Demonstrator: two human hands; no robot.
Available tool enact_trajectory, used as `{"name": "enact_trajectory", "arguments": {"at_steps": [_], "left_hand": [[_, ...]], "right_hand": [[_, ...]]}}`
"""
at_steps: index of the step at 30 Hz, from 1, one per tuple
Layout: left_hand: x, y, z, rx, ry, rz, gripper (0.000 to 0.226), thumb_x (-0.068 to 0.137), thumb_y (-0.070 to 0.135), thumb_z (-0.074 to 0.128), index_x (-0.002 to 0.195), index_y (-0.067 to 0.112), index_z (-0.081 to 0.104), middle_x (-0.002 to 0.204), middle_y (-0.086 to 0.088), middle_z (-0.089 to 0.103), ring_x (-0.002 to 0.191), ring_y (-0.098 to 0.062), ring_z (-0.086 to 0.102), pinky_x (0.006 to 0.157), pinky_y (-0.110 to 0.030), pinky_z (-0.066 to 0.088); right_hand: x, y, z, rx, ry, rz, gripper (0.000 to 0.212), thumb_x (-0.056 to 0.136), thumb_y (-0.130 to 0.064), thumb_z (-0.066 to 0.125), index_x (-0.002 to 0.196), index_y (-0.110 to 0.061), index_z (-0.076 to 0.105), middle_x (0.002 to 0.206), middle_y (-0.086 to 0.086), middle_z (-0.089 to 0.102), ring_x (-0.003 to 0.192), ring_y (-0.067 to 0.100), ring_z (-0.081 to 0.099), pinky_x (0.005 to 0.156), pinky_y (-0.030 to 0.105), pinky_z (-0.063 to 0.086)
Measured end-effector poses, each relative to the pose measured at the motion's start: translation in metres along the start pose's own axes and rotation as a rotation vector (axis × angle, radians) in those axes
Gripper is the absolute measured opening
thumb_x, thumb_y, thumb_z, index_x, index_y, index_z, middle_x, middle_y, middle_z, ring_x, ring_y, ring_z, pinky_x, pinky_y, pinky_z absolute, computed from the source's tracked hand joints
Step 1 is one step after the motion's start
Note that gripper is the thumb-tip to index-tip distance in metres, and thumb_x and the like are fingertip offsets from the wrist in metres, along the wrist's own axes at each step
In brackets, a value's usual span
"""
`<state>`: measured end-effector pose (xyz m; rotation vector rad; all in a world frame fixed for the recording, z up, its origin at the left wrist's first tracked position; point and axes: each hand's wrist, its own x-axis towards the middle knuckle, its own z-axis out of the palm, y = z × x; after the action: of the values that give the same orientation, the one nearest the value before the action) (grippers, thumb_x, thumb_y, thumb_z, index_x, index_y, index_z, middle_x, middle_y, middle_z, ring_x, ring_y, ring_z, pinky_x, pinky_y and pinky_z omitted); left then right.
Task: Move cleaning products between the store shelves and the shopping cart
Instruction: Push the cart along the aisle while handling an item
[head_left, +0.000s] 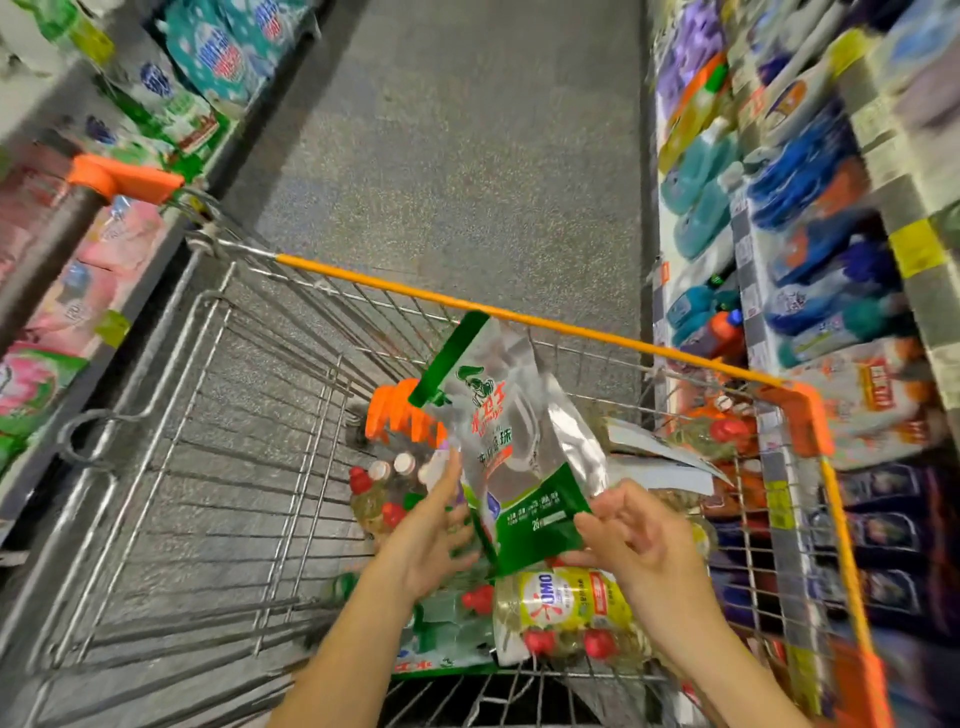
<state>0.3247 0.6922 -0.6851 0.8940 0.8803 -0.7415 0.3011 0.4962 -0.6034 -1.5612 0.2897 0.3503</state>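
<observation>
Silver-and-green foil pouch (511, 436) held over the wire shopping cart (415, 292).
Left hand (431, 535), fingers straight, touches its eight-o'clock edge; right hand (644, 545) pinches its five-o'clock corner.

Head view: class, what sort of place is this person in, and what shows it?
Most likely a supermarket's cleaning-products aisle: a wire shopping cart holds bottles, shelves of detergent packs line both sides, and yellow tags edge the right shelves.
</observation>
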Motion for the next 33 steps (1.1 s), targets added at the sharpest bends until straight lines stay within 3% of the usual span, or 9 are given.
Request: {"name": "enact_trajectory", "arguments": {"at_steps": [6, 10, 13, 15, 17, 20, 24, 29, 33], "left_hand": [[-0.015, -0.033, 0.010, -0.246, -0.132, -0.049, 0.062, 0.077, 0.044, 0.066, 0.127, 0.007, 0.060, 0.123, -0.020, 0.064, 0.114, -0.036, 0.062, 0.104, -0.053, 0.040], [-0.024, -0.042, 0.012, -0.181, -0.032, 0.115, 0.062, 0.076, 0.038, 0.068, 0.129, 0.010, 0.056, 0.117, -0.016, 0.068, 0.109, -0.032, 0.065, 0.099, -0.048, 0.047], [-0.031, -0.040, 0.012, -0.081, 0.067, 0.247, 0.058, 0.072, 0.039, 0.071, 0.124, 0.016, 0.059, 0.110, -0.011, 0.072, 0.103, -0.029, 0.068, 0.096, -0.046, 0.050], [-0.039, -0.035, 0.012, -0.063, 0.077, 0.300, 0.049, 0.073, 0.037, 0.070, 0.117, 0.016, 0.063, 0.107, -0.011, 0.073, 0.100, -0.028, 0.069, 0.095, -0.046, 0.051], [-0.046, -0.030, 0.010, -0.044, 0.081, 0.341, 0.050, 0.072, 0.038, 0.070, 0.116, 0.015, 0.064, 0.107, -0.012, 0.073, 0.100, -0.029, 0.069, 0.097, -0.048, 0.049], [-0.052, -0.025, 0.008, 0.018, 0.092, 0.387, 0.054, 0.071, 0.040, 0.072, 0.118, 0.014, 0.062, 0.108, -0.012, 0.072, 0.103, -0.031, 0.068, 0.100, -0.050, 0.047], [-0.065, -0.022, 0.011, 0.128, 0.096, 0.440, 0.061, 0.067, 0.050, 0.078, 0.116, 0.016, 0.065, 0.107, -0.010, 0.073, 0.101, -0.031, 0.068, 0.097, -0.053, 0.049], [-0.077, -0.026, 0.010, 0.127, 0.120, 0.482, 0.055, 0.073, 0.043, 0.072, 0.119, 0.015, 0.062, 0.104, -0.009, 0.074, 0.096, -0.029, 0.070, 0.094, -0.051, 0.051], [-0.092, -0.030, 0.013, 0.175, 0.127, 0.505, 0.052, 0.074, 0.044, 0.070, 0.117, 0.015, 0.064, 0.103, -0.009, 0.074, 0.094, -0.026, 0.071, 0.091, -0.046, 0.054]], "right_hand": [[-0.043, 0.004, -0.037, 0.125, -0.064, 0.120, 0.059, 0.045, -0.049, 0.092, 0.068, -0.005, 0.061, 0.063, 0.006, 0.057, 0.057, 0.016, 0.063, 0.066, 0.042, 0.061], [-0.048, 0.009, -0.053, 0.149, -0.056, 0.158, 0.069, 0.041, -0.050, 0.093, 0.072, -0.001, 0.057, 0.061, -0.001, 0.056, 0.054, 0.014, 0.062, 0.067, 0.042, 0.062], [-0.048, 0.010, -0.063, -0.062, -0.045, 0.117, 0.061, 0.045, -0.066, 0.085, 0.074, -0.017, 0.062, 0.068, 0.002, 0.058, 0.065, 0.021, 0.065, 0.070, 0.032, 0.058], [-0.045, 0.007, -0.064, -0.279, -0.015, 0.058, 0.060, 0.045, -0.078, 0.074, 0.087, -0.038, 0.063, 0.086, -0.006, 0.063, 0.079, 0.014, 0.063, 0.077, 0.029, 0.053], [-0.037, 0.005, -0.065, -0.312, -0.035, 0.082, 0.090, 0.037, -0.088, 0.068, 0.115, -0.045, 0.052, 0.108, -0.015, 0.058, 0.097, 0.005, 0.059, 0.083, 0.028, 0.049], [-0.026, -0.001, -0.053, -0.121, -0.169, 0.243, 0.104, 0.036, -0.077, 0.078, 0.128, -0.046, 0.040, 0.121, -0.022, 0.052, 0.104, -0.010, 0.052, 0.089, 0.024, 0.046], [-0.019, 0.006, -0.033, 0.005, -0.106, 0.326, 0.086, 0.047, -0.059, 0.089, 0.123, -0.031, 0.061, 0.118, -0.003, 0.070, 0.109, 0.020, 0.066, 0.102, 0.049, 0.047], [-0.026, 0.009, -0.022, 0.103, -0.089, 0.325, 0.055, 0.067, -0.033, 0.082, 0.118, -0.021, 0.063, 0.106, 0.007, 0.074, 0.099, 0.029, 0.070, 0.097, 0.052, 0.050], [-0.043, 0.006, -0.022, 0.111, -0.076, 0.315, 0.072, 0.059, -0.047, 0.089, 0.122, -0.025, 0.063, 0.111, 0.003, 0.073, 0.107, 0.029, 0.067, 0.102, 0.052, 0.047]]}}
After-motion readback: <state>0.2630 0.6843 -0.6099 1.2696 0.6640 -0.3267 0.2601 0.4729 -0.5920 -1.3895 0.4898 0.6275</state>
